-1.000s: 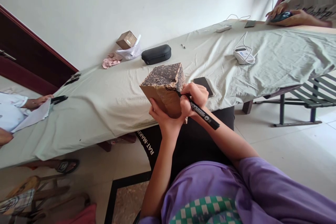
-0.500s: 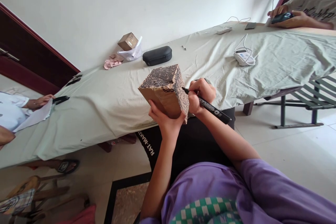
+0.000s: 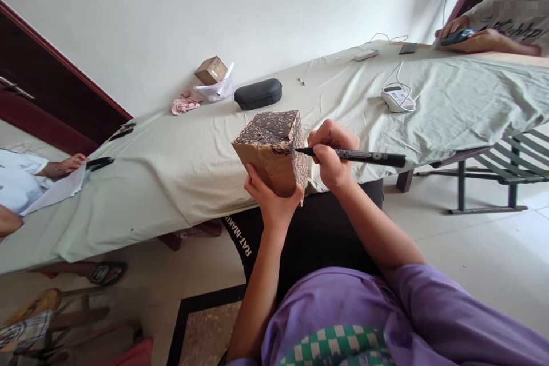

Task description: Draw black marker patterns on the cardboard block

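A case [image 3: 258, 94] lies on a draped table [image 3: 171, 177]; nearer, at the table's front edge, a box [image 3: 269, 151] sits in a person's left hand [image 3: 275, 203], thumb and fingers spread around it. The right hand [image 3: 333, 163] pinches a marker [image 3: 364, 156], tip at the box's right side. A corded white device [image 3: 398, 97] rests farther right.

The box [image 3: 271, 155] is brown, its top and one side patterned with black squiggles. The marker [image 3: 373, 157] is black, the shirt [image 3: 326, 294] purple with green-and-pale checks, the tablecloth [image 3: 163, 183] pale green.
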Demonstrator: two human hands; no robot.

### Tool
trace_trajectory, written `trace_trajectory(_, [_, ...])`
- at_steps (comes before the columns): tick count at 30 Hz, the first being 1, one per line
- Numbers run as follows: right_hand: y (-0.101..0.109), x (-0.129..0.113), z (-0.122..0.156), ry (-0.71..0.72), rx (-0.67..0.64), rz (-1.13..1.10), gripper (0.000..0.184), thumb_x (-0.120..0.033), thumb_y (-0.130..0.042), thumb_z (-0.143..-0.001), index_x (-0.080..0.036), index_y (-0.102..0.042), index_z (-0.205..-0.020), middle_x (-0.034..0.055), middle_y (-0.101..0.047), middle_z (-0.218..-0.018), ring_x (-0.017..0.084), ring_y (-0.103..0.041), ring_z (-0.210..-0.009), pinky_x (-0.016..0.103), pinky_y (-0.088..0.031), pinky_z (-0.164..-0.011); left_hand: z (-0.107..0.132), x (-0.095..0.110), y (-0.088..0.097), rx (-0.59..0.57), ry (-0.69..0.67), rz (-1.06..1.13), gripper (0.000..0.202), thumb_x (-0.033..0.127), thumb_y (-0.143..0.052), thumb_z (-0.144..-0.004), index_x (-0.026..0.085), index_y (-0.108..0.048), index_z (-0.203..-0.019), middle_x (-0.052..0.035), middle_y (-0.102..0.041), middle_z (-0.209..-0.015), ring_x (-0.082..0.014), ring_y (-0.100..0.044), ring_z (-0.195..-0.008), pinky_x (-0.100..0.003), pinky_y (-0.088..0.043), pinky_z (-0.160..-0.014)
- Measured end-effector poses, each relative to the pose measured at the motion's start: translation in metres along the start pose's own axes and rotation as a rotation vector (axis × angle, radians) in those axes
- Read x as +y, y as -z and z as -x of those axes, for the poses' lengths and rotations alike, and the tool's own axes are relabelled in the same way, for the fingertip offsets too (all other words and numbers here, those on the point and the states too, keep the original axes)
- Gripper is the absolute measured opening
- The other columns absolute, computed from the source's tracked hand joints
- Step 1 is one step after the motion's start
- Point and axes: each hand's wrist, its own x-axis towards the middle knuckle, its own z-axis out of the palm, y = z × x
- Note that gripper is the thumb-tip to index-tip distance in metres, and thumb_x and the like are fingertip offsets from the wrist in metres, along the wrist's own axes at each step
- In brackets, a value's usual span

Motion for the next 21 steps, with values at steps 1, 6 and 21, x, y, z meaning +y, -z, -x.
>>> trace_trajectory(1, [0.0,-0.005,-0.001,0.033,-0.008,-0.004,0.013,-0.022,-0.05,-0.083,-0.023,-0.045,-0.071,-0.0047,-0.041,-0.059,0.011,-0.038,-0.049,0.026,-0.035,-0.05,0.0,0.001,0.0,0.004,-0.003,0.001,0.135,0.037,-0.089,-0.063,0.019,-0.005,-0.169,-0.021,-0.033,-0.148,-0.0422,-0.035,-0.148,-0.06,-0.039,-0.122])
trace_trajectory(6, [-0.006,-0.026,-0.003,0.139,-0.056,0.036,0.01,-0.015,-0.051,-0.079,-0.021,-0.048,-0.071,-0.006,-0.045,-0.057,0.008,-0.037,-0.046,0.023,-0.032,-0.047,0.002,0.005,0.0,0.02,-0.032,0.022,0.136,0.036,-0.089,-0.063,0.019,-0.007,-0.169,-0.0219,-0.033,-0.149,-0.0412,-0.037,-0.146,-0.058,-0.039,-0.122])
trace_trajectory(21, [-0.01,-0.019,-0.001,0.301,-0.04,0.264,0.011,-0.014,-0.053,-0.075,-0.023,-0.047,-0.076,-0.0055,-0.046,-0.059,0.009,-0.036,-0.047,0.025,-0.033,-0.048,0.003,0.005,0.0,0.019,-0.082,-0.039,0.138,0.049,-0.091,-0.063,0.018,-0.006,-0.168,-0.0251,-0.031,-0.15,-0.0444,-0.039,-0.144,-0.064,-0.04,-0.118])
